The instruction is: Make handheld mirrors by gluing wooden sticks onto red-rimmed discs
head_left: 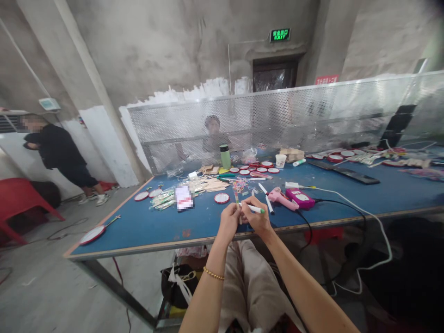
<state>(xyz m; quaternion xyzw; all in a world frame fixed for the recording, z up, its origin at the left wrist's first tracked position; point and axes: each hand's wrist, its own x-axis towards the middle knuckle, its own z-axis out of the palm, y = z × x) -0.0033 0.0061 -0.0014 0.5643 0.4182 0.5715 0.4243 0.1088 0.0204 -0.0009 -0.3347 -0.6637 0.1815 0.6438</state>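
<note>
At the table's front edge, my right hand [256,215] is closed around a white marker with a green end [252,208]. My left hand [229,217] pinches a thin, light stick [237,198] with coloured marks near its top, right beside the marker. The two hands almost touch, and the marker's tip is hidden between them. Just beyond lies a tangle of coloured bands [241,185]. To the right are a black-and-white marker [269,204], a pink glue gun [282,200] and a magenta box [300,198] with a cable. A round red-rimmed disc [222,198] lies left of my hands.
Wooden sticks [211,184] and plastic-wrapped pieces [164,199] lie on the blue table [138,226]. Behind them stand a green bottle [225,157] and a paper cup [280,161]. A perforated metal screen [194,125] closes off the back. White cable [378,226] hangs over the right edge.
</note>
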